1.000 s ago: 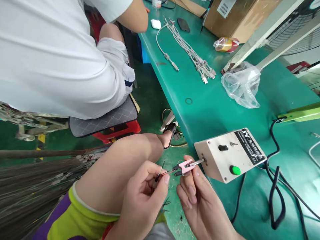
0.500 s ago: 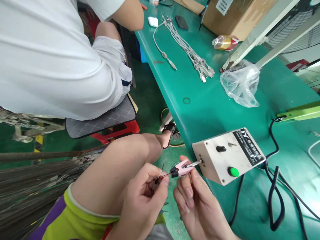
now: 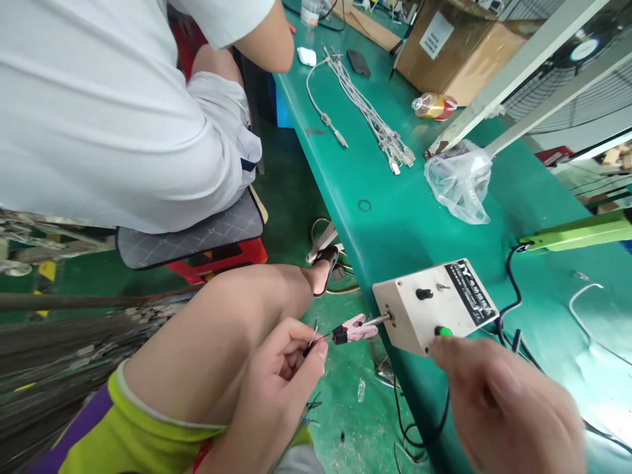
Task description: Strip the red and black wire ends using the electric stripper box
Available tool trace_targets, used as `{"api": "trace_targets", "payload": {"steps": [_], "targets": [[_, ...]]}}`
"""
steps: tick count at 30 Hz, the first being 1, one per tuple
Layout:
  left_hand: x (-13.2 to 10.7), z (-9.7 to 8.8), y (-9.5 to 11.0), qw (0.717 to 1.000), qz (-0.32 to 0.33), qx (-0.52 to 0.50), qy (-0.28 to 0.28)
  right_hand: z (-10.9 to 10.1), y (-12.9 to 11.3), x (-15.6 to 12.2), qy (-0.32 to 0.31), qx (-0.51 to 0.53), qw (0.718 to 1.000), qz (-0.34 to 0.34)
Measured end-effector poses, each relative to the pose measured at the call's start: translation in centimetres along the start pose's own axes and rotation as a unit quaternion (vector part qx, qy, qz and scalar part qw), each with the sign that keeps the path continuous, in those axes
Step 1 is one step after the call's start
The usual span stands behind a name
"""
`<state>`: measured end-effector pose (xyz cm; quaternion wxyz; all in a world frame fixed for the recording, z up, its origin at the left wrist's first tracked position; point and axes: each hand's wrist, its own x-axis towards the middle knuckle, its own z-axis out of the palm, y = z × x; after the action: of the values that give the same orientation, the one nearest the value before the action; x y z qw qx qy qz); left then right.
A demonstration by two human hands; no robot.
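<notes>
My left hand (image 3: 281, 375) is closed, pinching a thin cable end whose fine wire (image 3: 323, 338) runs into the black tips of a pink clip (image 3: 355, 329). The clip hangs on a metal shaft (image 3: 378, 319) that sticks out of a beige box (image 3: 409, 322) with a black knob, a small toggle switch and a green button (image 3: 443, 331). My right hand (image 3: 513, 401), slightly blurred, reaches over the box's near side with a finger extended to the green button. Nothing shows in that hand; its other fingers look bent and are partly hidden.
A bundle of grey USB cables (image 3: 368, 108), a phone (image 3: 358, 63), a bottle (image 3: 434, 106) and a plastic bag (image 3: 459, 181) lie on the green table (image 3: 336, 171). A cardboard box (image 3: 449, 52) stands behind. Black cords (image 3: 516, 283) trail right. A person in white (image 3: 113, 118) sits at left.
My right hand has let go of the pink clip and moved right to the green button. My left hand still pinches the cable. The view has shifted slightly.
</notes>
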<state>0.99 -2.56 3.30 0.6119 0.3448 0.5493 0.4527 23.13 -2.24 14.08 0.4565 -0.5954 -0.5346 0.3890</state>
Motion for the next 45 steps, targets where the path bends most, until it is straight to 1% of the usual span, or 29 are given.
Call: {"api": "trace_targets", "payload": {"steps": [3, 5, 7, 9, 11, 12, 14, 15, 16, 18, 20, 21, 22, 24, 27, 30, 32, 35, 37, 39, 41, 43, 45], "targets": [[0.0, 0.2, 0.1, 1.000, 0.000, -0.026, 0.005, -0.7, -0.1, 1.4, -0.009, 0.020, 0.999, 0.040], [0.0, 0.3, 0.0, 0.999, 0.004, -0.037, 0.003, -0.5, -0.2, 2.0, -0.018, 0.055, 0.996, 0.068], [-0.2, 0.3, -0.2, 0.999, 0.015, -0.048, 0.001, -0.1, -0.4, 2.2, -0.008, 0.089, 0.993, 0.078], [-0.4, 0.4, -0.5, 0.998, 0.036, -0.054, 0.010, 0.3, -0.5, 1.7, 0.017, 0.110, 0.992, 0.061], [-0.8, 0.4, -0.6, 0.996, 0.068, -0.049, 0.031, 0.9, -0.3, 0.6, 0.042, 0.127, 0.991, 0.018], [-1.1, 0.4, -0.6, 0.995, 0.087, -0.040, 0.042, 1.4, -0.1, 0.0, 0.045, 0.136, 0.990, -0.008], [-1.6, 0.5, -0.4, 0.987, 0.145, -0.011, 0.063, 2.7, 0.6, -1.5, 0.022, 0.152, 0.987, -0.042], [-1.9, 0.5, -0.1, 0.981, 0.182, 0.008, 0.071, 3.5, 1.0, -2.2, -0.002, 0.155, 0.987, -0.035], [-2.1, 0.6, 0.2, 0.971, 0.223, 0.028, 0.076, 4.3, 1.5, -2.8, -0.027, 0.159, 0.987, -0.008], [-2.5, 0.7, 0.9, 0.949, 0.300, 0.066, 0.075, 5.9, 2.3, -3.8, -0.067, 0.185, 0.976, 0.090], [-2.8, 0.7, 1.4, 0.929, 0.352, 0.096, 0.063, 7.0, 3.2, -4.3, -0.094, 0.237, 0.948, 0.189], [-2.8, 0.8, 1.6, 0.922, 0.368, 0.108, 0.056, 7.3, 3.6, -4.4, -0.103, 0.268, 0.933, 0.217], [-2.9, 0.8, 1.7, 0.916, 0.379, 0.119, 0.048, 7.5, 3.9, -4.5, -0.106, 0.293, 0.922, 0.230], [-3.0, 0.7, 1.7, 0.911, 0.389, 0.134, 0.032, 7.4, 4.4, -4.5, -0.108, 0.318, 0.912, 0.234], [-2.9, 0.6, 1.4, 0.911, 0.387, 0.140, 0.015, 6.8, 4.7, -4.3, -0.097, 0.322, 0.914, 0.228], [-2.8, 0.5, 1.1, 0.912, 0.383, 0.143, 0.019, 6.4, 4.7, -4.0, -0.099, 0.319, 0.911, 0.243], [-2.6, 0.5, 0.9, 0.916, 0.375, 0.142, 0.025, 6.4, 4.8, -3.7, -0.112, 0.311, 0.907, 0.259], [-2.1, 0.6, 0.9, 0.932, 0.341, 0.119, 0.033, 6.7, 5.1, -2.9, -0.134, 0.303, 0.898, 0.288], [-1.7, 0.6, 0.9, 0.945, 0.309, 0.101, 0.041, 6.9, 5.0, -2.1, -0.142, 0.324, 0.884, 0.306], [-1.3, 0.6, 1.0, 0.957, 0.273, 0.083, 0.052, 7.0, 4.7, -1.4, -0.122, 0.368, 0.865, 0.319], [-0.9, 0.6, 1.0, 0.970, 0.227, 0.057, 0.062, 7.1, 4.5, -0.9, -0.079, 0.406, 0.849, 0.328], [-0.6, 0.5, 1.0, 0.981, 0.178, 0.032, 0.066, 7.2, 4.4, -0.7, -0.042, 0.422, 0.844, 0.328], [-0.3, 0.5, 0.8, 0.987, 0.144, 0.010, 0.065, 7.3, 4.7, -0.7, -0.030, 0.422, 0.847, 0.322]]}}
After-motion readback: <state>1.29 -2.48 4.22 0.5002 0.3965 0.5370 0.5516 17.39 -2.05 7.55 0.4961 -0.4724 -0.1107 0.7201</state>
